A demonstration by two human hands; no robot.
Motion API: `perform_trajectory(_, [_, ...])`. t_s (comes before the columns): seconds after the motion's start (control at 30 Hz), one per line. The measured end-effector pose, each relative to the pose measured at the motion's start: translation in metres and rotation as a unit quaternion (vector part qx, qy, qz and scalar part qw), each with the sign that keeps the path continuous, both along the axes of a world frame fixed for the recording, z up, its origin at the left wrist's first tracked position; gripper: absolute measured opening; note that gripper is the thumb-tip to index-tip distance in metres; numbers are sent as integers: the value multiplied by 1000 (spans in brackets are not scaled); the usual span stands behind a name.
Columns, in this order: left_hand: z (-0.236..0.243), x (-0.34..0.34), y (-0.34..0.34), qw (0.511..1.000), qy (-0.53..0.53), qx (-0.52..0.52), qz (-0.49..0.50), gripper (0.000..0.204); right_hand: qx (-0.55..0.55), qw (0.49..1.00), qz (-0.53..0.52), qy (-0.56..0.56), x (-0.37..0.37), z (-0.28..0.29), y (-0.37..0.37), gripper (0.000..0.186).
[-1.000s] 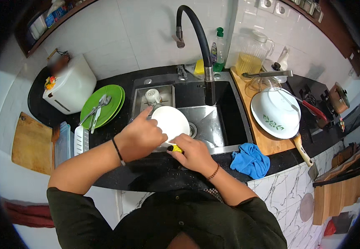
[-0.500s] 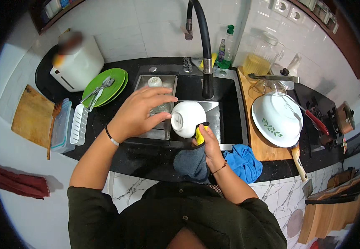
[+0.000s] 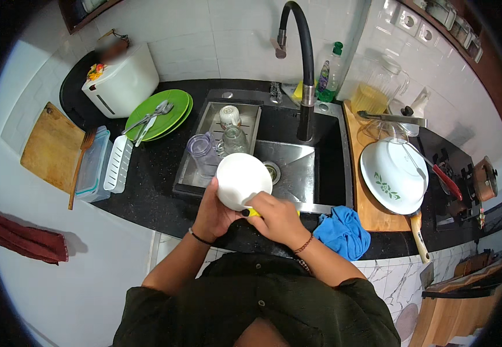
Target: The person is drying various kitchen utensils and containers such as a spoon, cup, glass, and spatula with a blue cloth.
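one white bowl (image 3: pixel 243 180), round, plain and glossy, its pale rounded side turned up toward the camera; i see it held over the front edge of the sink (image 3: pixel 297 168), just above the counter rim. one left hand (image 3: pixel 213 214) cups it from below, fingers wrapped on its near side. one right hand (image 3: pixel 278 218) is closed on a yellow scrubber (image 3: pixel 253 212), of which only a small part shows, pressed against the bowl's lower edge.

in the drain rack (image 3: pixel 205 130) (left half of the sink): i count three upturned glasses or cups. one black tap (image 3: pixel 304 63) arches above. left of the sink: green plates (image 3: pixel 164 115), stacked, with cutlery lying on top. right of the sink: one white patterned bowl (image 3: pixel 392 176) on a wooden board; one blue cloth (image 3: pixel 343 231) on the counter edge just beside the right wrist.
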State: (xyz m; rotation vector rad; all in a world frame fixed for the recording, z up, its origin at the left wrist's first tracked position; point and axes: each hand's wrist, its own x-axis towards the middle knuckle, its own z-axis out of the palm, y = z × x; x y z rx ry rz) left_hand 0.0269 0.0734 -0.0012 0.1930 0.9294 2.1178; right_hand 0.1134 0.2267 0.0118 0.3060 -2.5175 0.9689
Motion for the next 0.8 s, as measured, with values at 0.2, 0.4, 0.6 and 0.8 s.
perform_trajectory(0.2, [-31, -17, -21, 994, -33, 69, 76, 66, 63, 997, 35, -19, -8, 4, -26, 26])
perform_trajectory(0.4, [-32, -21, -42, 997, -52, 64, 2, 75, -263, 963, -44, 38, -20, 49, -25, 28])
perform_trajectory(0.6, [-49, -25, -53, 976, -166, 131, -54, 67, -162, 962, -59, 210, -43, 44, -61, 38])
perform_trajectory(0.8, [-52, -47, -72, 985, -83, 148, -16, 50, 26, 1000, -12, -11, -32, 30, -90, 52])
